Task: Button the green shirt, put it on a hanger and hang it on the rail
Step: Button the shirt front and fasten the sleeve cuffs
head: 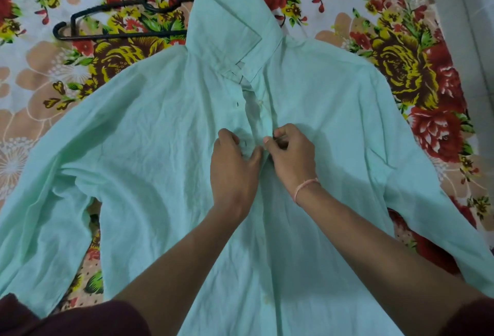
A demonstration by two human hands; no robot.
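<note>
The pale green shirt (149,154) lies front-up on a flowered bedsheet, collar away from me and sleeves spread to both sides. My left hand (234,170) pinches the left edge of the shirt's front placket at chest height. My right hand (292,154) pinches the right edge of the placket right beside it, thumb and fingers curled on the cloth. Above my hands the placket gapes, with a white button (260,102) and an empty buttonhole (236,105) showing. A black plastic hanger (120,35) lies flat on the sheet, partly under the collar at the upper left.
The flowered bedsheet (417,73) covers the whole surface around the shirt. A pale wall or edge (473,15) runs down the far right. No rail is in view.
</note>
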